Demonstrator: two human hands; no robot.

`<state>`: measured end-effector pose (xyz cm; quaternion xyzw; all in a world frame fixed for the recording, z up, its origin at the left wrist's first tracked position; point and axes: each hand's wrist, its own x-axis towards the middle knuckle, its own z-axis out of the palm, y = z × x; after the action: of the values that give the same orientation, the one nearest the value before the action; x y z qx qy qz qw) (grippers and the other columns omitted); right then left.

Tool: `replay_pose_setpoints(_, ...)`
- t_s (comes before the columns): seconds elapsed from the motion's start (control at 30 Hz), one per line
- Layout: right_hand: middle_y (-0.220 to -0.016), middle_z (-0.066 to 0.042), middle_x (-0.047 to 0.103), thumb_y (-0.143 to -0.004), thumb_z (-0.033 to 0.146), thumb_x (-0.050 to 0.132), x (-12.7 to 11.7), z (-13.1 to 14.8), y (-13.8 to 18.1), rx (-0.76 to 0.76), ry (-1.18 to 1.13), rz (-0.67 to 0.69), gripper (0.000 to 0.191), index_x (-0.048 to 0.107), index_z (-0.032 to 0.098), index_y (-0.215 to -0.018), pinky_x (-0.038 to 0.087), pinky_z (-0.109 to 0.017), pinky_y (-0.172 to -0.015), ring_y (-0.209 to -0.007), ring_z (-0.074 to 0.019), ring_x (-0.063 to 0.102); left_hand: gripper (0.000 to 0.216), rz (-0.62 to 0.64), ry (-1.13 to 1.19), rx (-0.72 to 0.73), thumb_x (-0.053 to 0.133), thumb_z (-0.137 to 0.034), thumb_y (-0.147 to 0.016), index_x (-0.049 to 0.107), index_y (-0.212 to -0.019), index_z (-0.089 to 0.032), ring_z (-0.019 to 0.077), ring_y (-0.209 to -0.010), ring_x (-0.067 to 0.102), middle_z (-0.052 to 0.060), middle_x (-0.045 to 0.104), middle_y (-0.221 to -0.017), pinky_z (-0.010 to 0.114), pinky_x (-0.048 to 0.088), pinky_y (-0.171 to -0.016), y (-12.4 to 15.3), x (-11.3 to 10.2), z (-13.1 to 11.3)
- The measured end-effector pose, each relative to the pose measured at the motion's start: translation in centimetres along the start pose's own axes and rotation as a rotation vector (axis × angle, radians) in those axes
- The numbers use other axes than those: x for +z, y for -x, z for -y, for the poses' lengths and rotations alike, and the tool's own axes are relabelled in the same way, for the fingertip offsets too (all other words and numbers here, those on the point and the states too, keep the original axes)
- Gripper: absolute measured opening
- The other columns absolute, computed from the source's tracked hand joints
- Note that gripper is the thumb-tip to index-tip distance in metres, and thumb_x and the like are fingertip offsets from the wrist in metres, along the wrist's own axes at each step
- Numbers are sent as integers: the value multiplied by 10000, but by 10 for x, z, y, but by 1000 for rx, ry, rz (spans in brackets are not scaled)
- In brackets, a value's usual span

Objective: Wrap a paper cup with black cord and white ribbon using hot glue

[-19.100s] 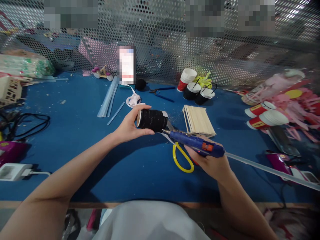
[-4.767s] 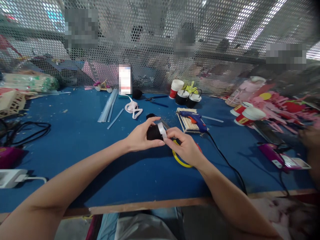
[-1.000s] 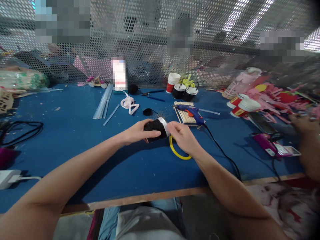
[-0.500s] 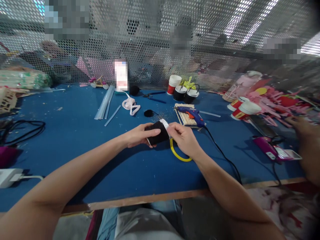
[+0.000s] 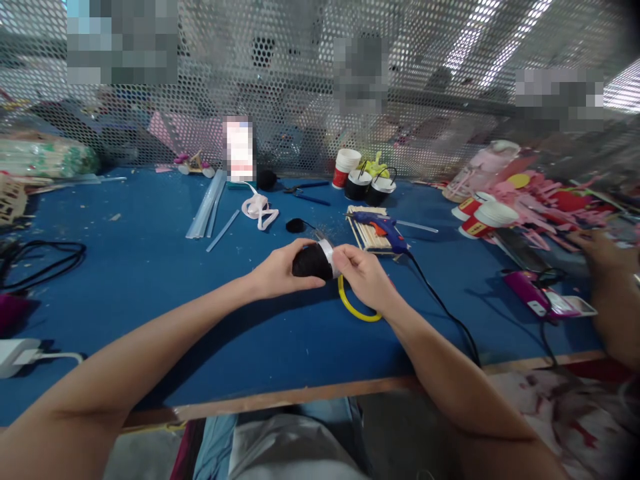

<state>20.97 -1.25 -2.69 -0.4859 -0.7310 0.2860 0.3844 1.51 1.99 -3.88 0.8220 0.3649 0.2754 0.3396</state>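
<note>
My left hand (image 5: 280, 272) is wrapped round a black-covered paper cup (image 5: 311, 263), which lies on its side in the grip just above the table. A white ribbon band (image 5: 326, 252) runs round the cup's rim end. With thumb and fingertips pressed together, my right hand (image 5: 364, 275) pinches the white band at that end; the fingertips hide the cup's mouth. Under the right hand, a yellow ring (image 5: 356, 312) shows in part. Just beyond the cup lies a small black round piece (image 5: 295, 225) with a thin stem.
A blue glue gun (image 5: 376, 223) rests on a wooden-stick stand (image 5: 367, 239), its cord trailing right. Behind are black cups (image 5: 358, 188), pliers (image 5: 310, 193), loose white ribbon (image 5: 259, 212) and glue sticks (image 5: 207, 207). At right, another person's hand (image 5: 597, 250) is near pink pieces.
The cup has turned in my left hand; the left thumb, earlier across its top, is now on the near side. The right hand keeps its pinch at the white band.
</note>
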Motion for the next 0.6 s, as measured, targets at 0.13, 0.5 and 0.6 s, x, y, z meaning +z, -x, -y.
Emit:
replay_pose_setpoints(0.13, -663, -3, 542, -874, 395, 474, 1, 0, 0, 13, 8, -19, 265, 556, 177, -749, 386, -269, -605, -630, -122, 483, 731, -28, -111, 55, 660, -536, -689, 417, -1253, -139, 275, -1073, 549, 131, 549, -1207, 374, 432, -919, 1, -1, -4)
replay_pose_setpoints(0.5, -630, 4, 514, -852, 481, 485, 1, -2, -1, 33, -29, -43, 354, 550, 178, -682, 377, -263, -584, -607, -119, 460, 733, -37, -140, 71, 677, -532, -669, 426, -1256, -172, 298, -1139, 512, 134, 520, -1265, 411, 405, -961, 1, -1, -7)
replay_pose_setpoints(0.6, -622, -13, 540, -875, 541, 396, -1, -1, -3, 73, -85, -59, 456, 559, 179, -651, 402, -281, -614, -615, -133, 491, 696, 17, 11, 3, 680, -520, -672, 465, -1226, -159, 274, -1049, 554, 121, 570, -1176, 396, 449, -890, -4, -4, -7)
